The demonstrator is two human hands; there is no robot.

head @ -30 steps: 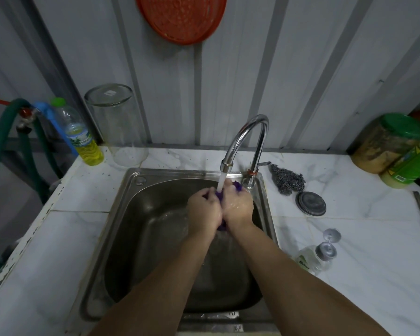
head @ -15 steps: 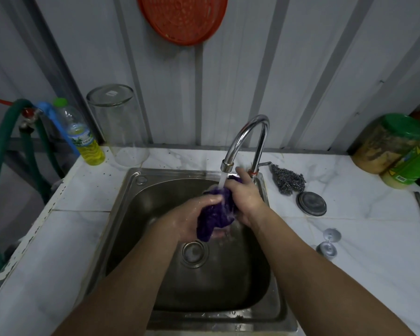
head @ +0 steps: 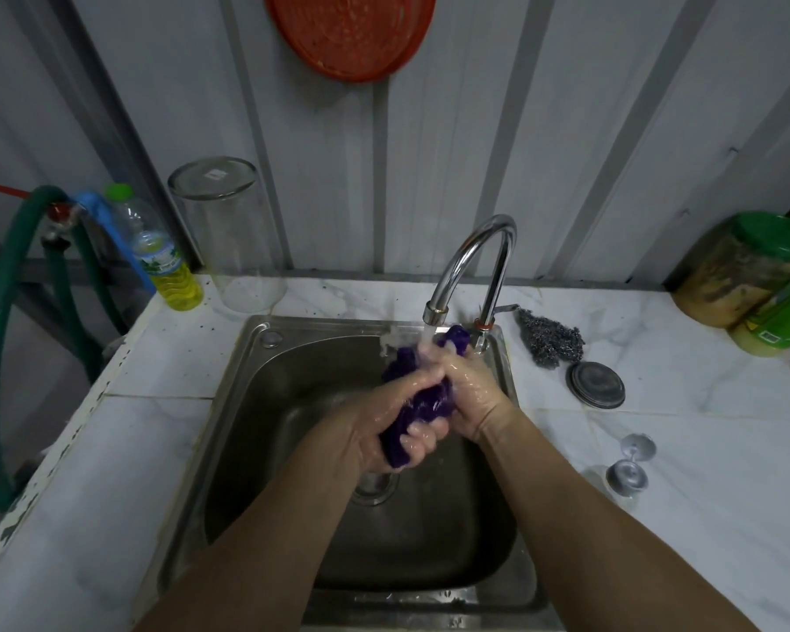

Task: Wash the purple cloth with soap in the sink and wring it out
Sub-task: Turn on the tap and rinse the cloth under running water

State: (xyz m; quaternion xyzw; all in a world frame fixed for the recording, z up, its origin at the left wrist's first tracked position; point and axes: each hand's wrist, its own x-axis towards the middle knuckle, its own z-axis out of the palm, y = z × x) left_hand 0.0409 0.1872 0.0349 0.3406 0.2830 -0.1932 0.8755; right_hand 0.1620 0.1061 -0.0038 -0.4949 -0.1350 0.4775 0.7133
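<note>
The purple cloth point(head: 423, 401) is bunched under the running tap point(head: 468, 266), above the sink point(head: 256, 403), and the left hand point(head: 384, 433) and right hand point(head: 473, 394) both squeeze it tightly, probably so water rinses through it.

Background items. An orange round tray point(head: 350, 31) hangs on the corrugated wall. On the marble counter point(head: 165, 353): a bottle of yellow liquid point(head: 167, 262) beside an upturned clear jar point(head: 229, 234) at left; steel wool point(head: 550, 342), a round metal lid point(head: 595, 384) and a green-lidded jar point(head: 749, 266) at right. A green hose point(head: 1, 312) loops at far left.
</note>
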